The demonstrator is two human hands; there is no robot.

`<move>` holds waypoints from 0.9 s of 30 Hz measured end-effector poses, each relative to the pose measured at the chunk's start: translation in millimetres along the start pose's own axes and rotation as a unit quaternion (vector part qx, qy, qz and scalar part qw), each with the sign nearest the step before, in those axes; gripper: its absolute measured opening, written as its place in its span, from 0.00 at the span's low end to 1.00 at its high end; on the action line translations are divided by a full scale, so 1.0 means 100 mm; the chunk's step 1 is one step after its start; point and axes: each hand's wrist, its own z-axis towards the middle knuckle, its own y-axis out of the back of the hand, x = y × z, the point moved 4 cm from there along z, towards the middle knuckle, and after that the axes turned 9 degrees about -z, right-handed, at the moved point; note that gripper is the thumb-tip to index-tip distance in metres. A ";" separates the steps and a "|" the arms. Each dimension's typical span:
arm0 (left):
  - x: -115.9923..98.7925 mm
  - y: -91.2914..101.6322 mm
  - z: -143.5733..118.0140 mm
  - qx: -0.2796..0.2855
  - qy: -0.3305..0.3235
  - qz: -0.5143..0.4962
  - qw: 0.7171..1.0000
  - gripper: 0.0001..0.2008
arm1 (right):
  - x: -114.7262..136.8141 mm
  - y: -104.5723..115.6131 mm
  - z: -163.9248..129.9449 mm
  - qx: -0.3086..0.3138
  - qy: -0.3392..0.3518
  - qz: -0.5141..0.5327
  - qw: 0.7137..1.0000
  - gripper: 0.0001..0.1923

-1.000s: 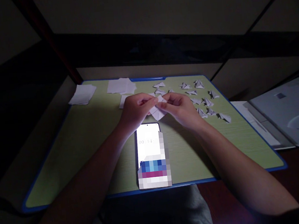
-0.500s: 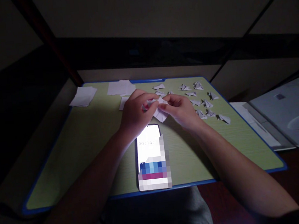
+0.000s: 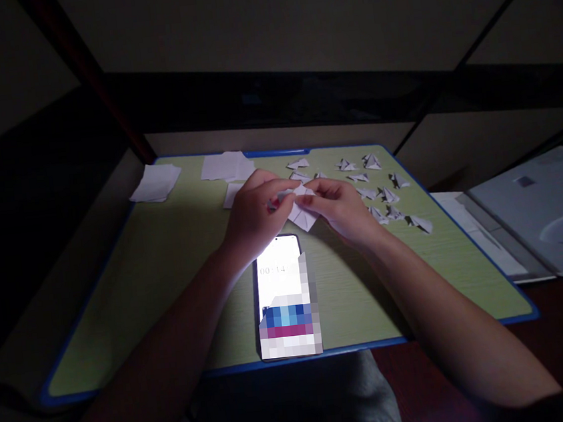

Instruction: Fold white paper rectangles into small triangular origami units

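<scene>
Paper piece (image 3: 303, 217): one, white and partly folded, held just above the middle of the green board (image 3: 166, 263), beyond the phone's far end.
Left hand (image 3: 254, 214): fingers curled shut, pinching the piece's left side.
Right hand (image 3: 341, 208): fingers closed too, pinching the right side; the fingertips of both hands nearly meet over the fold.
Phone (image 3: 284, 298): one, screen lit, flat by the board's near edge between the forearms, its far end just beneath the hands.
Folded pieces (image 3: 385, 195): about a dozen small white ones, scattered toward the far right corner, just beyond and right of the right hand.
Flat sheets: one stack (image 3: 156, 182) at the far left corner, one (image 3: 226, 166) along the far edge, one sheet (image 3: 232, 193) partly hidden behind the left hand.
Folder (image 3: 538, 211): one, grey, off the board's right edge.
</scene>
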 end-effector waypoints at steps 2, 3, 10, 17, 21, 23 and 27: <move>-0.01 0.00 0.00 0.000 -0.006 0.005 1.000 0.11 | 0.00 0.00 0.00 0.001 -0.006 0.005 1.000 0.14; -0.01 0.00 0.00 0.001 -0.011 0.005 1.000 0.11 | -0.01 0.00 0.00 0.000 -0.008 0.007 1.000 0.14; -0.03 0.01 0.00 0.001 -0.018 0.007 1.000 0.09 | -0.03 0.01 0.00 0.000 -0.007 0.001 1.000 0.11; -0.04 0.01 0.00 0.009 0.000 -0.019 1.000 0.06 | -0.06 0.03 0.01 -0.010 -0.013 -0.017 1.000 0.11; -0.03 0.01 -0.01 0.014 0.000 -0.016 1.000 0.06 | -0.06 0.04 0.01 -0.012 -0.017 -0.017 1.000 0.12; -0.03 0.01 -0.01 0.011 -0.008 -0.012 1.000 0.06 | -0.07 0.04 0.01 -0.012 -0.020 -0.016 1.000 0.12; -0.03 0.00 -0.02 0.017 -0.014 -0.007 1.000 0.06 | -0.08 0.02 0.01 -0.008 -0.032 0.008 0.999 0.12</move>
